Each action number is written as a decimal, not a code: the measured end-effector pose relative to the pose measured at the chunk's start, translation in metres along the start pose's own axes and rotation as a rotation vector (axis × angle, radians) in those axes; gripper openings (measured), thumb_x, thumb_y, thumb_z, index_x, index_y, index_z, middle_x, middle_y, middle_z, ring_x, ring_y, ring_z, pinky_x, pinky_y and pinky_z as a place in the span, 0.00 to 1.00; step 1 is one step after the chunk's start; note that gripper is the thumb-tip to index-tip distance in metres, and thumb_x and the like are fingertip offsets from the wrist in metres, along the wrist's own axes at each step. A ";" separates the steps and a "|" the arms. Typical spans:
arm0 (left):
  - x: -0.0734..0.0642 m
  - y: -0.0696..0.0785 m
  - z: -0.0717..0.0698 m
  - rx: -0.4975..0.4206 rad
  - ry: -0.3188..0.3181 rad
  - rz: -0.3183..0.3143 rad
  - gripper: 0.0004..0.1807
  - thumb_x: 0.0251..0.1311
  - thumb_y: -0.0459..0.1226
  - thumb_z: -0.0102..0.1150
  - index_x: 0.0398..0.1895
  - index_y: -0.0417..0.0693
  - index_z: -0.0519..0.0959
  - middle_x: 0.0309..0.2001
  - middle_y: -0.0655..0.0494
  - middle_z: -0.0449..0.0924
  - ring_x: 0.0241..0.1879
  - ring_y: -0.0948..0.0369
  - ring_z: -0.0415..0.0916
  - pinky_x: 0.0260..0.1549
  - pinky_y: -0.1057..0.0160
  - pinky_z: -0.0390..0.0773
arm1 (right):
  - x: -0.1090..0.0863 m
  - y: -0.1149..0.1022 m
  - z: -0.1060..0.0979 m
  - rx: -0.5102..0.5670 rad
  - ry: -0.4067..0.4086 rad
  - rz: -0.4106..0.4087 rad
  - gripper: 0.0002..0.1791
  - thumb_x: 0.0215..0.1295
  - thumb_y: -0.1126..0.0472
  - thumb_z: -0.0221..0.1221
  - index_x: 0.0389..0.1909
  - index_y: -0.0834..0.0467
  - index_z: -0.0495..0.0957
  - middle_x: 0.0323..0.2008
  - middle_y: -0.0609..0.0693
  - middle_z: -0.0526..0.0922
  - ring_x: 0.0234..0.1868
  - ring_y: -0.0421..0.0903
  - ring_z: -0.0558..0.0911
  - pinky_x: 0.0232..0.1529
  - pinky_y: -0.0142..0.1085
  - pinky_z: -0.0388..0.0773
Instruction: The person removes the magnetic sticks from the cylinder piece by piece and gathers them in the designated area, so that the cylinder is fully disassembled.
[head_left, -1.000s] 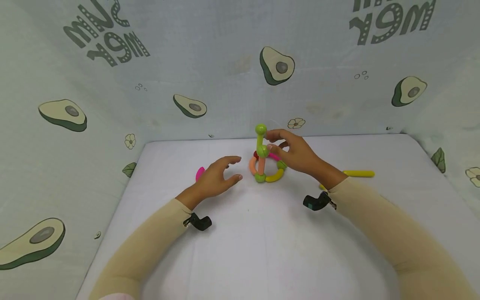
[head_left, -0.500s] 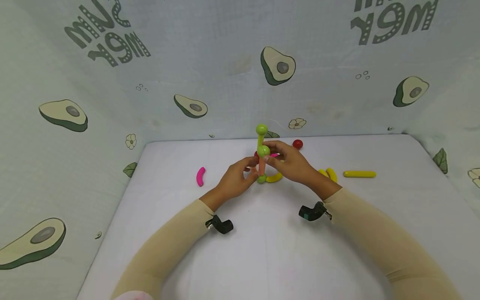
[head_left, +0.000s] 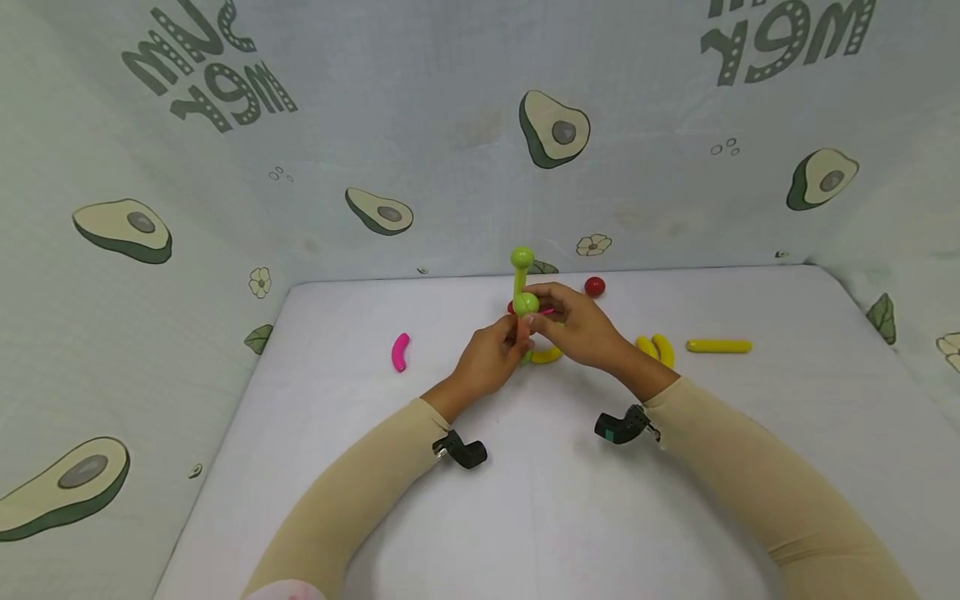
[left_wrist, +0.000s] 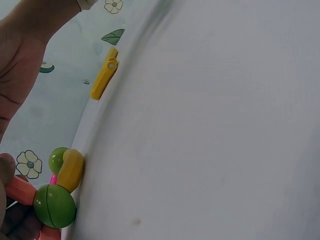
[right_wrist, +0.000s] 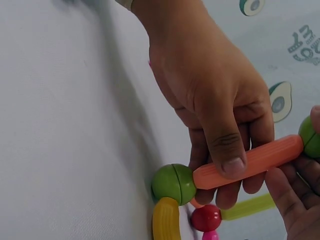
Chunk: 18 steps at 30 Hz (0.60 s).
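Note:
Near the back of the table stands a toy of magnetic rods and balls. In the right wrist view, my left hand (head_left: 483, 362) grips its upright orange rod (right_wrist: 277, 155), thumb on the front and fingers behind. My right hand (head_left: 585, 329) holds the green ball (head_left: 526, 303) at that rod's top. Above this ball rise a lime rod (head_left: 520, 281) and another green ball (head_left: 522, 257). At the base, a lower green ball (right_wrist: 174, 184) joins a yellow curved rod (head_left: 547, 356). The hands cover much of the ring at the base.
A pink curved rod (head_left: 401, 352) lies to the left on the white table (head_left: 525, 500). To the right are a red ball (head_left: 595, 287), two yellow curved rods (head_left: 663, 350) and a straight yellow rod (head_left: 718, 346). A printed cloth (head_left: 465, 150) hangs behind.
My left hand has moved right from beside the toy and now grips the orange rod. My right hand has lowered slightly around the middle green ball, uncovering the red ball and yellow curved rods.

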<state>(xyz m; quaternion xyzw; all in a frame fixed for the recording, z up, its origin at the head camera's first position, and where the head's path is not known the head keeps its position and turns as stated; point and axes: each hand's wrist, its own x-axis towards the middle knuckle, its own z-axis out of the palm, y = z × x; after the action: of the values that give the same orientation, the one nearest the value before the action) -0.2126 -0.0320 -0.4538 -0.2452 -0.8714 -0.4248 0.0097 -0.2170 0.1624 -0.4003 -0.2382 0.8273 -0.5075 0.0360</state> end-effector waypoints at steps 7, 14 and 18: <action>0.001 -0.001 -0.002 0.031 0.003 0.019 0.14 0.74 0.39 0.59 0.55 0.41 0.77 0.47 0.52 0.87 0.46 0.63 0.84 0.42 0.70 0.80 | 0.000 0.000 0.001 0.030 0.010 0.024 0.26 0.74 0.61 0.62 0.68 0.62 0.70 0.60 0.55 0.80 0.58 0.52 0.82 0.59 0.43 0.78; 0.002 -0.001 -0.003 0.052 -0.007 0.030 0.14 0.74 0.39 0.59 0.56 0.41 0.76 0.48 0.53 0.87 0.46 0.63 0.84 0.42 0.70 0.80 | 0.001 0.000 0.002 0.058 0.006 0.030 0.26 0.74 0.60 0.61 0.68 0.63 0.70 0.60 0.56 0.79 0.60 0.52 0.81 0.57 0.38 0.79; 0.001 -0.001 -0.003 0.051 -0.011 0.030 0.14 0.74 0.39 0.59 0.56 0.41 0.76 0.48 0.53 0.87 0.46 0.64 0.84 0.42 0.70 0.80 | 0.000 0.000 0.003 0.069 0.006 0.038 0.26 0.75 0.58 0.61 0.68 0.63 0.70 0.60 0.56 0.79 0.60 0.52 0.81 0.58 0.39 0.79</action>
<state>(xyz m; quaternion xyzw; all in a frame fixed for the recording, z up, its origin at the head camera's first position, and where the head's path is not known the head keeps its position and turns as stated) -0.2150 -0.0345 -0.4526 -0.2602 -0.8782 -0.4008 0.0174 -0.2165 0.1601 -0.4019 -0.2198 0.8137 -0.5356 0.0513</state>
